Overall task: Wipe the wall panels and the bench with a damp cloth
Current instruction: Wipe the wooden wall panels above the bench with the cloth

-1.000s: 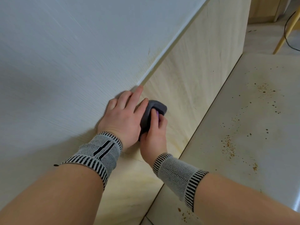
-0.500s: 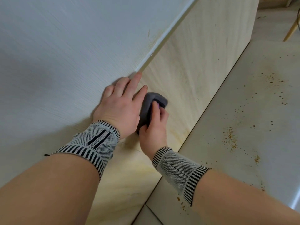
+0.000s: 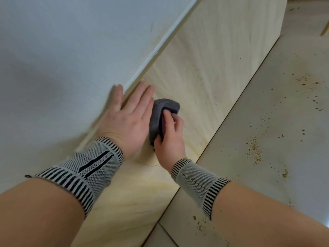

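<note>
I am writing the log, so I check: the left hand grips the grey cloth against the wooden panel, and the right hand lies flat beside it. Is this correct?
Not quite: the hands are swapped. In the head view the right hand grips the grey cloth against the wooden panel, and the left hand lies flat beside it.

The upper panel (image 3: 62, 50) lies to the left, and the lower panel (image 3: 204, 68) adjoins it on the right along a trim strip (image 3: 160, 46). The counter (image 3: 267, 139) lies right of the lower panel, meeting it along a seam. The left hand (image 3: 124, 120) lies flat across the trim strip, touching both panels. Just right of it, the right hand (image 3: 170, 139) holds the cloth (image 3: 160, 113) against the lower panel. Crumbs (image 3: 254, 148) lie scattered on the counter, well right of the hands.
</note>
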